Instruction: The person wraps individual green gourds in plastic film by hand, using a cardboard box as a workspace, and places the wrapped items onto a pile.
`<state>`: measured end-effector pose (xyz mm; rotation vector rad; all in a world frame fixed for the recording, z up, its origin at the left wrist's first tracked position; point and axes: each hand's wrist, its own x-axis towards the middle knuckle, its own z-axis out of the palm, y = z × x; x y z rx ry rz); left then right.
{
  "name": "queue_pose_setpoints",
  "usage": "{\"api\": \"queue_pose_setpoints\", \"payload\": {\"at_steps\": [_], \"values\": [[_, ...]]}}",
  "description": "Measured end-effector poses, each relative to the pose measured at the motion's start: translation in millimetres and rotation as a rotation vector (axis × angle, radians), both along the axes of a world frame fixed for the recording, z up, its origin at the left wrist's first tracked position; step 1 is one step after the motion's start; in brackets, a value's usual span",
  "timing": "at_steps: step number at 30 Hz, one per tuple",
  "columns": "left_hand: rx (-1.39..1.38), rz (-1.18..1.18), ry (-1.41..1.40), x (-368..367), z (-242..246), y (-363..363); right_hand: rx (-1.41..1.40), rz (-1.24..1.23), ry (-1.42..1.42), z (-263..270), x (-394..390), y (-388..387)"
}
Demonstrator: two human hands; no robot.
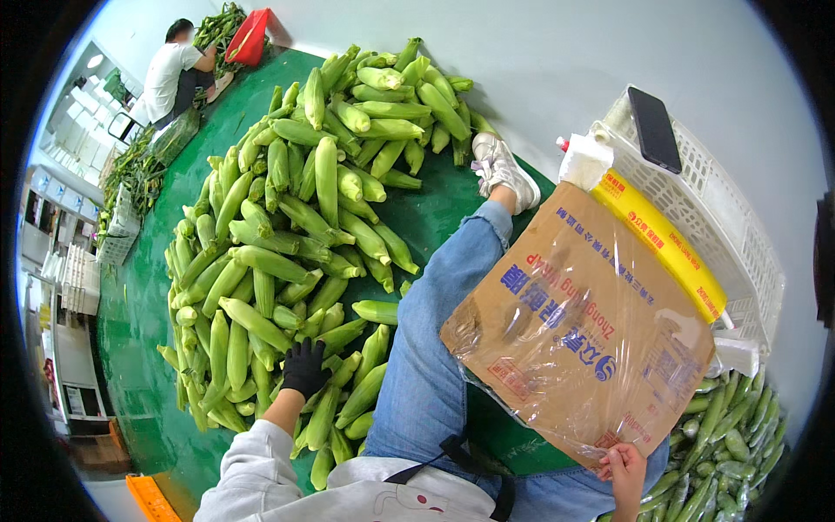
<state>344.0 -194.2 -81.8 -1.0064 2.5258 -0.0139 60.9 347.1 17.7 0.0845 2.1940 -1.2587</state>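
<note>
A large heap of corn ears in green husks lies on the green floor before me. My left hand, in a black glove, rests on ears at the heap's near side; whether its fingers grip one is not plain. My bare right hand pinches the near edge of clear plastic film at the corner of a flat brown cardboard sheet. The film stretches over the cardboard, which lies above my right thigh. A roll in a yellow printed wrapper lies along the cardboard's far edge.
A white plastic crate with a black phone on top stands at the right. Film-wrapped corn lies below it. A seated person is far left, near husks and a red container. An orange object is at lower left.
</note>
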Motion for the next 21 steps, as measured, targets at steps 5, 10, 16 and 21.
{"api": "queue_pose_setpoints", "payload": {"at_steps": [5,10,16,21], "values": [[0.020,0.127,-0.064,-22.3,-25.6,-25.2,-0.031,-0.076,-0.109,13.2,-1.9,-11.7],[0.572,0.293,0.208,14.9,-46.7,-69.1,0.017,0.001,0.081,14.6,6.1,-25.0],[0.974,0.409,1.129,-117.6,119.5,40.9,0.162,0.031,0.213,17.5,18.0,-35.8],[0.531,-1.109,0.784,-282.3,183.9,157.2,0.260,0.027,0.293,20.2,22.8,-30.2]]}}
